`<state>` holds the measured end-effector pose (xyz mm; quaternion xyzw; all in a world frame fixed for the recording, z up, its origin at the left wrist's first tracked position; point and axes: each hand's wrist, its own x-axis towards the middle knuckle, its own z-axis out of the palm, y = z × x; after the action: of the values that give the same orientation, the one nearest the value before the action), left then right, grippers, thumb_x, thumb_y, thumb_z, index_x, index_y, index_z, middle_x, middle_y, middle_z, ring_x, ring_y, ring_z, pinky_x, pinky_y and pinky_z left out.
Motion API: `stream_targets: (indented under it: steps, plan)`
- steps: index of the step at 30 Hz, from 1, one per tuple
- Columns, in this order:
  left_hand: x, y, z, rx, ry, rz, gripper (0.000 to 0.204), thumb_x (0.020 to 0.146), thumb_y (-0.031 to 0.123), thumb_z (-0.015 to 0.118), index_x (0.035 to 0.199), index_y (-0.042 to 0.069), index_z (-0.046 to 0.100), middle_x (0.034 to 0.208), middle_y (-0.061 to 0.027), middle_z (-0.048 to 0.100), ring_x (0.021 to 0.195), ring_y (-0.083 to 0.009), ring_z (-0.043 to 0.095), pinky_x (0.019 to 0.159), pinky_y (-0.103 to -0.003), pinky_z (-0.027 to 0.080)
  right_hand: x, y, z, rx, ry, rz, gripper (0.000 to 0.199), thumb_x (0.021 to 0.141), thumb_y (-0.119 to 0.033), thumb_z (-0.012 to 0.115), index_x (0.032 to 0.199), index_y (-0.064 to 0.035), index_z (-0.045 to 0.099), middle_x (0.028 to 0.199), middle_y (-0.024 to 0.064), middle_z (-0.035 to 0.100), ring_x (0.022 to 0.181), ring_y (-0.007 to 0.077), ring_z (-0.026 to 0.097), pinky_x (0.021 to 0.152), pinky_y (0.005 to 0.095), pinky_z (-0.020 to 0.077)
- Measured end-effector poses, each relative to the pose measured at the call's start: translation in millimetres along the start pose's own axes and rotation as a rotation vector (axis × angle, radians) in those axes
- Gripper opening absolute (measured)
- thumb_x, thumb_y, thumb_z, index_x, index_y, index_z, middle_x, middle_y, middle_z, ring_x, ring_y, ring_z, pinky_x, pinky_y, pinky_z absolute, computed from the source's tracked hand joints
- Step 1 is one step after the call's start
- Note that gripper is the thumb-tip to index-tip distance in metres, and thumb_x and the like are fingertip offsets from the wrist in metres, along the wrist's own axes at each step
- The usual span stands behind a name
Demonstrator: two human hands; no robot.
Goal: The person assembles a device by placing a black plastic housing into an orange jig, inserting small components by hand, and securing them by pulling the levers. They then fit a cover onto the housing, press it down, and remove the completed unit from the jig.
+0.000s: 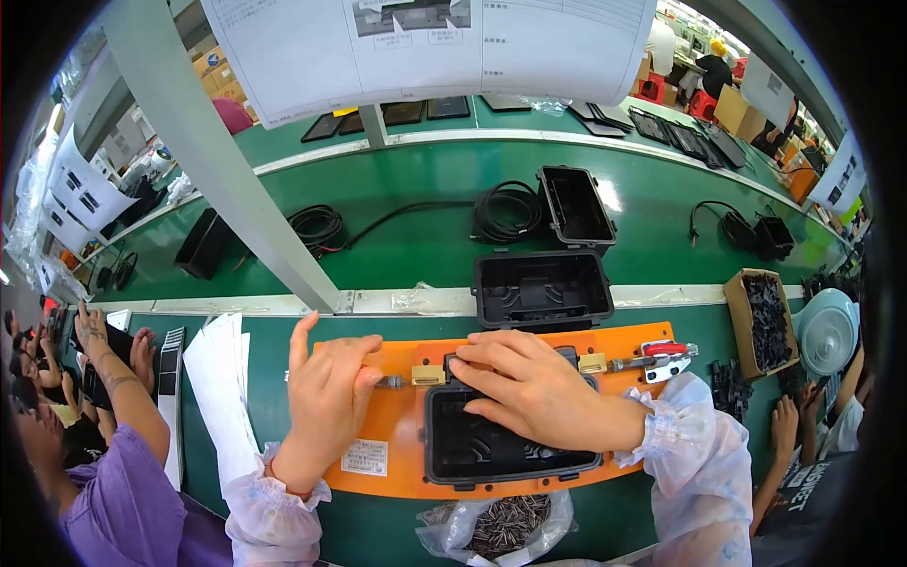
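Observation:
A black plastic box (510, 437) lies open side up on an orange fixture board (378, 472), between two small brass-coloured blocks, a left block (428, 375) and a right block (592, 363). My right hand (543, 389) rests over its far part, fingers stretched out and nearly flat; the fingertips touch the far edge near the left block. My left hand (326, 402) is bent over the toggle clamp at the board's left end, one finger raised, thumb beside the clamp's metal rod (389, 382). Most of that clamp is hidden under the hand. A second toggle clamp (661, 354) with a red handle sits at the right.
A plastic bag of screws (510, 524) lies at the near edge. Behind the board stand a black lid or half-case (543, 291), another black box (576, 208) and a coiled cable (507, 210). A carton of black parts (763, 321) and a fan (829, 331) stand right. Co-workers sit both sides.

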<state>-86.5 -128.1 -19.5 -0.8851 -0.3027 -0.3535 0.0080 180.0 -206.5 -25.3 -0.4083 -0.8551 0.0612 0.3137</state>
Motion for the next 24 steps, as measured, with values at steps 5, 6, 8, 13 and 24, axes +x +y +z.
stream_targets:
  steps: [5, 6, 8, 13, 24]
  plan:
    - [2.8, 4.1, -7.6, -0.046, -0.045, -0.037, 0.020, 0.100, 0.023, 0.064, 0.108, 0.004, 0.067, 0.093, -0.0054, 0.071, 0.080, -0.0243, 0.068, 0.114, -0.057, 0.034, 0.4, 0.2, -1.1, 0.029, 0.005, 0.007, 0.046, 0.085, -0.018, 0.079, 0.124, 0.0017, 0.065, 0.125, 0.0134, 0.062, 0.122, 0.0326, 0.057, 0.103, 0.0436, 0.0484]
    - [3.2, 5.2, -8.8, -0.055, -0.054, -0.047, 0.015, 0.097, 0.017, 0.067, 0.105, 0.004, 0.067, 0.091, -0.0049, 0.071, 0.078, -0.0233, 0.067, 0.114, -0.057, 0.034, 0.5, 0.2, -1.6, 0.051, 0.000, 0.021, 0.047, 0.085, -0.018, 0.079, 0.125, 0.0018, 0.065, 0.126, 0.0137, 0.062, 0.122, 0.0330, 0.057, 0.103, 0.0437, 0.0483]
    - [4.0, 7.3, -12.8, -0.063, -0.063, -0.057, 0.012, 0.094, 0.011, 0.071, 0.103, 0.004, 0.067, 0.090, -0.0043, 0.071, 0.076, -0.0224, 0.066, 0.115, -0.057, 0.033, 2.5, -1.3, -3.2, 0.066, 0.001, 0.032, 0.048, 0.086, -0.017, 0.079, 0.127, 0.0019, 0.064, 0.125, 0.0141, 0.062, 0.122, 0.0333, 0.057, 0.103, 0.0438, 0.0481]
    - [2.1, 1.7, -15.4, -0.020, 0.194, -0.084, 0.010, 0.088, -0.002, 0.070, 0.096, 0.003, 0.068, 0.085, -0.0064, 0.069, 0.071, -0.0201, 0.064, 0.113, -0.057, 0.037, 2.2, -1.0, -1.2, 0.079, 0.010, 0.037, 0.050, 0.086, -0.017, 0.079, 0.129, 0.0017, 0.062, 0.125, 0.0148, 0.062, 0.121, 0.0339, 0.057, 0.104, 0.0440, 0.0474]
    - [-1.7, 8.2, 3.3, 0.001, 0.027, -0.004, 0.021, 0.085, 0.006, 0.078, 0.103, 0.005, 0.067, 0.090, -0.0048, 0.071, 0.078, -0.0207, 0.067, 0.112, -0.057, 0.040, 1.1, -0.3, -3.5, 0.057, -0.010, 0.041, 0.052, 0.086, -0.021, 0.079, 0.129, 0.0009, 0.062, 0.125, 0.0133, 0.062, 0.123, 0.0330, 0.056, 0.103, 0.0431, 0.0474]
